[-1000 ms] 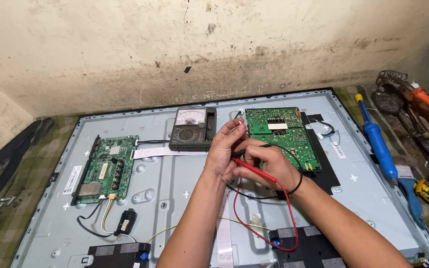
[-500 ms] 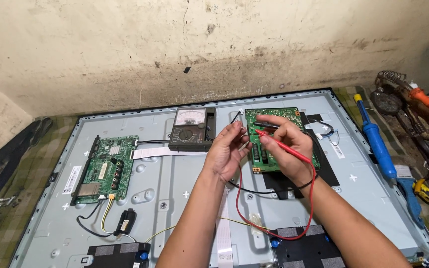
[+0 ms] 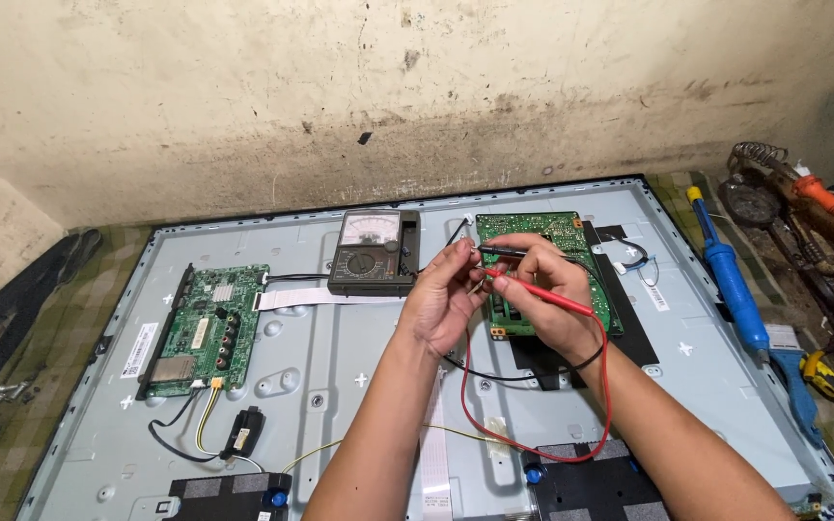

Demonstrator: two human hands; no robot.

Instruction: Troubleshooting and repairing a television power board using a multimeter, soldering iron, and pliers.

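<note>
Foreground: slack red lead (image 3: 602, 405) looping over the metal back panel (image 3: 340, 376), free to snag a wrist and drag its probe. Middle: left hand (image 3: 441, 299) pinching the black probe (image 3: 502, 251), right hand (image 3: 547, 294) pinching the red probe (image 3: 542, 292), tips nearly meeting above the green power board (image 3: 552, 265); contact is apparently unmade. A slip could bridge adjacent solder points. Behind: analogue meter (image 3: 374, 253), unwatched if bumped.

The television's back panel (image 3: 340, 386) is matt grey sheet metal. At two o'clock, the screwdriver (image 3: 726, 280) handle is glossy blue plastic. The wall (image 3: 340, 87) is rough plaster.
</note>
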